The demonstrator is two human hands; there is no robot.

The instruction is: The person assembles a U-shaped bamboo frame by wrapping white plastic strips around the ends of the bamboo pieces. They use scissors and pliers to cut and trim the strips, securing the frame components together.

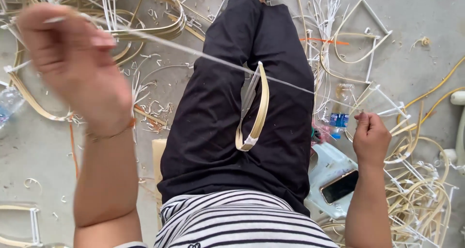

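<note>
Head view, surface: grey concrete floor [416,15], littered with pale shavings and offcuts; no walls in view.
Seat: light blue plastic stool [325,168] beside the right thigh, a dark phone [339,186] lying on it.
Strip: 1 thin, pale, translucent strip [203,55], drawn taut in a straight line from upper left down to the right, crossing above the black trousers [227,112].
Loop: 1 flat tan cane loop [255,113], long and narrow, bound with white at its lower end, resting on the thigh; its top meets the strip.
Left hand: left hand [72,64] raised near the camera, blurred; fingers curled, pinching the strip's upper end between thumb and fingertips.
Right hand: right hand [370,136] low at the right, closed in a loose fist around the strip's other end.
Floor stock: heaps of bent cane frames [145,15] at upper left and at right; too tangled to count.
Bottles: 2 plastic bottles seen, 1 by the stool [339,119], 1 at the left edge [7,105].
Person: striped shirt [237,224] at bottom edge.
</note>
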